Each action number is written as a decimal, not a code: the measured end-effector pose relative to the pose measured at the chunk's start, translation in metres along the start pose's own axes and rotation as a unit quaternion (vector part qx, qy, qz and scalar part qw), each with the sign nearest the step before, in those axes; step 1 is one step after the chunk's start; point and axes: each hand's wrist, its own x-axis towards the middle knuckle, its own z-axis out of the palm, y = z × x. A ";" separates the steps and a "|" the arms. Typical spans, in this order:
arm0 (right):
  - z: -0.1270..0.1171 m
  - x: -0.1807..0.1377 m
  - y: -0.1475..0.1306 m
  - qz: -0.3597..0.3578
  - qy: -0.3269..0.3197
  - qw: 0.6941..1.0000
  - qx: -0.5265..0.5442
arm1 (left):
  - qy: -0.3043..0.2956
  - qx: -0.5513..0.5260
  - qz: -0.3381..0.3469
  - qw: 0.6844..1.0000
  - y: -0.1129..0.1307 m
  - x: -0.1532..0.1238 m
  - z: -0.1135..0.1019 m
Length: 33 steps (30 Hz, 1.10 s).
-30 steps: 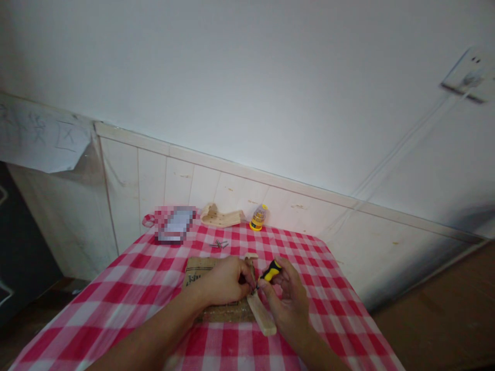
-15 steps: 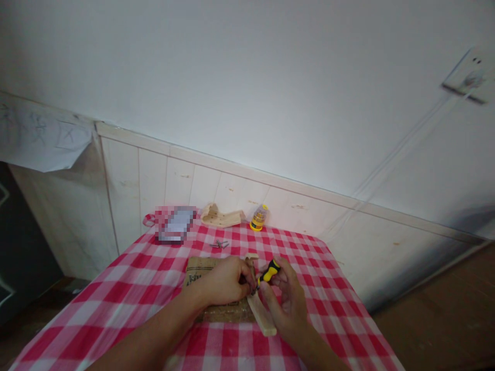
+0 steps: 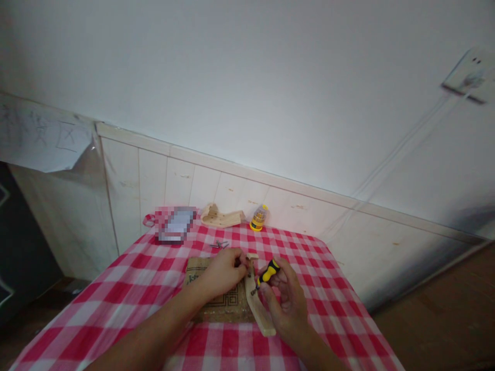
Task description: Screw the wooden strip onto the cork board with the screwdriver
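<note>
Screwdriver (image 3: 267,273), short, yellow-black, held in right hand (image 3: 284,299); grip closed around the handle, tip angled down to 8 o'clock onto a wood strip (image 3: 257,304), likely meeting a screw there, too small to tell. Strip lies across the right edge of a brown mat (image 3: 220,299), probably to shield the cloth below. Left hand (image 3: 222,270) sits at 9 o'clock of the tip, fingers curled narrow near the strip's upper end, seemingly steadying it or pinching something small; cannot tell which. All of it rests mid-surface on the red-white checked cloth (image 3: 154,278). Loose screws (image 3: 219,244) at 12 o'clock of the left hand, within reach. Far edge by the wall: wood bracket (image 3: 221,216), yellow bit case (image 3: 258,217), blurred-out item at 10 o'clock.
</note>
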 end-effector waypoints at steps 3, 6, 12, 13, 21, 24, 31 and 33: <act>0.000 0.000 0.003 0.002 0.005 1.000 -0.004 | 0.005 0.009 -0.023 1.000 0.003 0.000 0.001; 0.001 0.001 0.004 0.000 0.014 1.000 -0.013 | -0.002 0.014 -0.030 0.999 0.003 0.000 0.001; 0.002 0.002 0.002 0.003 0.034 0.999 -0.008 | -0.010 0.043 0.014 0.999 -0.001 0.001 0.000; 0.002 0.002 0.002 0.002 0.034 0.999 -0.006 | -0.016 0.042 0.025 0.999 -0.002 0.002 0.000; 0.004 0.003 0.000 -0.002 0.046 0.999 -0.022 | -0.050 0.066 0.044 0.996 -0.005 0.003 -0.001; 0.003 0.002 0.001 -0.005 0.048 0.999 -0.026 | -0.053 0.101 0.040 0.993 -0.001 0.001 -0.002; 0.002 0.003 -0.005 -0.012 0.012 1.000 0.000 | -0.062 0.142 0.039 0.987 0.003 0.000 0.000; 0.002 0.003 -0.007 -0.013 0.012 1.000 0.007 | -0.057 0.143 0.041 0.987 0.003 -0.001 0.001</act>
